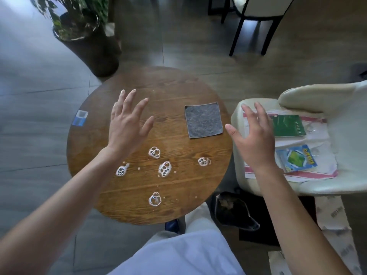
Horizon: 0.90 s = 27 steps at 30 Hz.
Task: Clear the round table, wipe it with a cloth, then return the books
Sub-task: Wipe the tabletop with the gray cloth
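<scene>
The round wooden table carries a flat grey cloth at its right side and several foamy white blobs near its front. My left hand hovers over the table's left half, fingers spread and holding nothing. My right hand hangs open between the table's right edge and a cream chair. On the chair seat, on a white towel with red stripes, lie a green book and a blue-and-green book.
A large potted plant stands on the floor behind the table's left side. A black-legged chair is at the back right. A dark object lies on the floor below the cream chair. My light trousers fill the bottom.
</scene>
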### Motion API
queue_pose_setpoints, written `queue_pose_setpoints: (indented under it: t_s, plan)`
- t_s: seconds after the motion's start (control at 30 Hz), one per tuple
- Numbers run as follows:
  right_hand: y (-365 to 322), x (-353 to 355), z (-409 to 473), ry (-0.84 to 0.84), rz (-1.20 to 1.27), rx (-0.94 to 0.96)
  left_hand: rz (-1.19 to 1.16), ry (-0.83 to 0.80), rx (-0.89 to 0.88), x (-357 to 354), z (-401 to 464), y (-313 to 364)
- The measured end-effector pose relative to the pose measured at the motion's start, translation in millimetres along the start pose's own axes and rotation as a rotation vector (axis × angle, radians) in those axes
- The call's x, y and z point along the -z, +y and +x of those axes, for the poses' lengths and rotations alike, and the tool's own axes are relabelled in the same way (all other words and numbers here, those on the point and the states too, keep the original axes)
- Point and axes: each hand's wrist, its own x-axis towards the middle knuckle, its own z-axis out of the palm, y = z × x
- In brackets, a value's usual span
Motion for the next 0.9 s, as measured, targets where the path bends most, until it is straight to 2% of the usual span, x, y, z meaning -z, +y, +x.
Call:
queue_pose_setpoints:
  t_s: [0.23, 0.5, 0.67, 0.9]
  plan:
    - [53.9, -56.5, 86.8, -0.183, -0.022, -0.046, 0.009, -0.122, 0.126, -75.1, 56.1, 23.9]
    - [97.5, -136.0, 133.9, -0.307, -0.041, -0.069, 0.002, -0.134, 0.288, -164.1, 93.5, 7.5]
    - [111.6, -178.1, 138.7, -0.35, -0.031, -0.087, -0.1, -0.272, 0.256, -209.4, 96.9, 17.4]
    - [129.2, -229.5, 161.2, -0.399, -0.06, -0.161, 0.007, -0.44, 0.174, -269.8, 118.4, 24.2]
